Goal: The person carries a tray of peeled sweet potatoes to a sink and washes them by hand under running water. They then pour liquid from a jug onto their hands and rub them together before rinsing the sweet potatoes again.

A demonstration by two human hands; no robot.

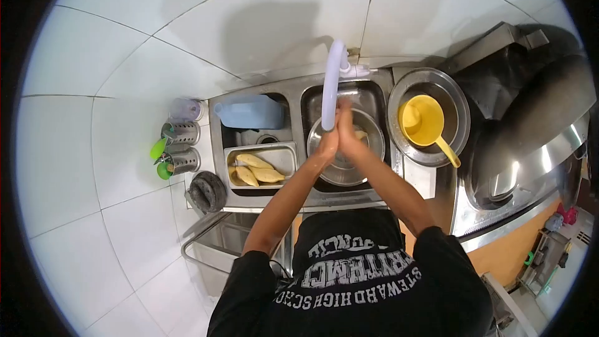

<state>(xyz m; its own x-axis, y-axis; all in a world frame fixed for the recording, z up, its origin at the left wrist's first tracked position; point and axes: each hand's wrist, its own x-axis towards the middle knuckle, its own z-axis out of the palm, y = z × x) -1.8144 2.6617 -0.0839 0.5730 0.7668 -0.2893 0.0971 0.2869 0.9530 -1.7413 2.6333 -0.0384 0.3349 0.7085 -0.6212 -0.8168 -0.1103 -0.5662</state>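
Both hands are up under the curved faucet spout (331,87), above the metal bowl (343,176) in the sink. The left hand (327,145) and right hand (350,140) look pressed together, palms facing, fingers pointing away from the body; they blur at the tips, and I cannot tell whether anything is pinched between them. The step in hand looks like rubbing or rinsing. A pale piece (360,134) shows in the bowl, just beside the right hand. Several yellow, peeled-looking pieces (254,162) lie in a rectangular tray (290,157) to the left, and a yellow dipper (422,120) sits in a basin (460,112) to the right. Any next move, I'd judge, calls for easing the hands clear of the spout and bowl rim.
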